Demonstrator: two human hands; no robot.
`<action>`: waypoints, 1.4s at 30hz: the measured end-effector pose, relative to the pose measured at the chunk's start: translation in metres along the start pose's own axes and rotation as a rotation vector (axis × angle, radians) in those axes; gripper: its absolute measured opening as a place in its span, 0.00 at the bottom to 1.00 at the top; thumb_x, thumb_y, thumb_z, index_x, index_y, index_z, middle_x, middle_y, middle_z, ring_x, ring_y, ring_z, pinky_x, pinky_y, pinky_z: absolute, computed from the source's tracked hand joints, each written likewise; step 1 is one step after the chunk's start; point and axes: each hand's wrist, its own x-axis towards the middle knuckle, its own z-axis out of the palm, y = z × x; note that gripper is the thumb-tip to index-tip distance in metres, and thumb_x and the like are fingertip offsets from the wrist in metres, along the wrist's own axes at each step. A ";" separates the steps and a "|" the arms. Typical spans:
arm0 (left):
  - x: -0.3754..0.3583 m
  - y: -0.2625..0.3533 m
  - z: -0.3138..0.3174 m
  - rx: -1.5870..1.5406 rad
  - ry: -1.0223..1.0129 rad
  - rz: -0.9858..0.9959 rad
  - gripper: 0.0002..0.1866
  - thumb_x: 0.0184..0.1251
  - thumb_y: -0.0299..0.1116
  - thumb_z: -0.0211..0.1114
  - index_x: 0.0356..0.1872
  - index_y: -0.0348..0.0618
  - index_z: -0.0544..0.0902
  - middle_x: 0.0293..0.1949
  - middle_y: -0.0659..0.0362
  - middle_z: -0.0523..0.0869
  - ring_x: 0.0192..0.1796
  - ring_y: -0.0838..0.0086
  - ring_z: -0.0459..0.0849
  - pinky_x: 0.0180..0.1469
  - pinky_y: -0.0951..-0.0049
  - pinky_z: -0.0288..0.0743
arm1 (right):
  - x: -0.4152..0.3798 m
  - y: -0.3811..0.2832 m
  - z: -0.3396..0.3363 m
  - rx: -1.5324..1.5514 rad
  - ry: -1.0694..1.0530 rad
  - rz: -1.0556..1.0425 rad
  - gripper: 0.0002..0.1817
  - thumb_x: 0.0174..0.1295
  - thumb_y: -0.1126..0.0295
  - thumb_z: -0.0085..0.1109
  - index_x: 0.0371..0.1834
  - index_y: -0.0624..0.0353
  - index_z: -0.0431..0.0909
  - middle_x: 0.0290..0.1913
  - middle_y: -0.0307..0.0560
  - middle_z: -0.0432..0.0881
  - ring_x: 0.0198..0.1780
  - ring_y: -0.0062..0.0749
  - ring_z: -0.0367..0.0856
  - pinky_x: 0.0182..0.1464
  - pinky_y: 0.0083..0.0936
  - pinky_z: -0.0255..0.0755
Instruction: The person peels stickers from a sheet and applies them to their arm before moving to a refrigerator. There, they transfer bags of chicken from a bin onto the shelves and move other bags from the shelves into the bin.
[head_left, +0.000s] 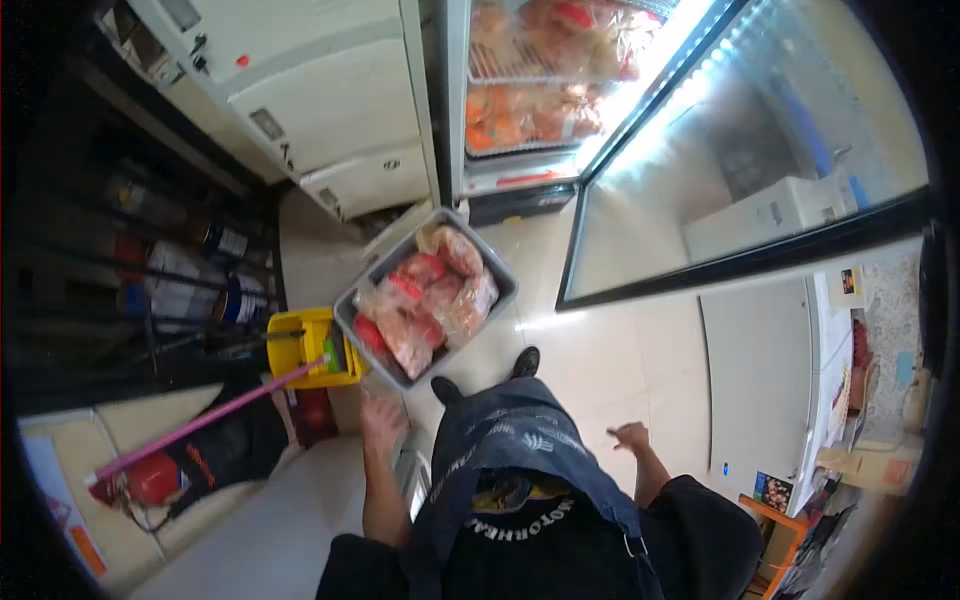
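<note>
A grey plastic tub (425, 300) stands on the floor in front of my feet. Several clear plastic bags of raw meat (408, 341) fill it, some with red showing through. Just short of the tub's near left corner is my left hand (383, 425), slightly blurred, its fingers spread and nothing in them. My right hand (630, 437) hangs over the floor on the other side of my body, holding nothing, with a finger and thumb apart. Beyond the tub, an upright fridge (530, 185) has its glass door (740, 180) swung wide, and bagged meat (535, 115) lies on its shelves.
A yellow mop bucket (290, 348) with a pink handle (210, 418) adjoins the tub's left side. Light metal lockers (330, 110) stand behind it. The open door's lower edge reaches across the right side. A white cabinet (755, 380) is farther right.
</note>
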 end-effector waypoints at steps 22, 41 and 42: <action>-0.047 -0.359 0.546 2.602 -0.945 0.776 0.15 0.59 0.47 0.61 0.37 0.50 0.86 0.36 0.50 0.86 0.45 0.55 0.84 0.48 0.60 0.75 | -0.188 0.263 0.262 0.983 0.239 0.512 0.21 0.62 0.50 0.50 0.39 0.54 0.84 0.46 0.53 0.82 0.58 0.53 0.72 0.61 0.46 0.65; -0.276 -1.016 0.968 1.879 -2.172 0.487 0.19 0.59 0.37 0.66 0.51 0.41 0.79 0.47 0.54 0.84 0.45 0.67 0.82 0.47 0.69 0.75 | -0.226 0.622 0.203 1.882 0.876 0.843 0.24 0.53 0.60 0.64 0.49 0.64 0.75 0.46 0.57 0.81 0.51 0.46 0.79 0.55 0.34 0.72; -0.297 -1.043 0.981 1.860 -2.188 0.548 0.19 0.59 0.37 0.66 0.50 0.41 0.79 0.46 0.53 0.84 0.44 0.66 0.82 0.46 0.69 0.75 | -0.223 0.656 0.193 1.904 0.971 0.862 0.24 0.53 0.58 0.65 0.48 0.63 0.77 0.45 0.55 0.82 0.50 0.43 0.81 0.53 0.33 0.73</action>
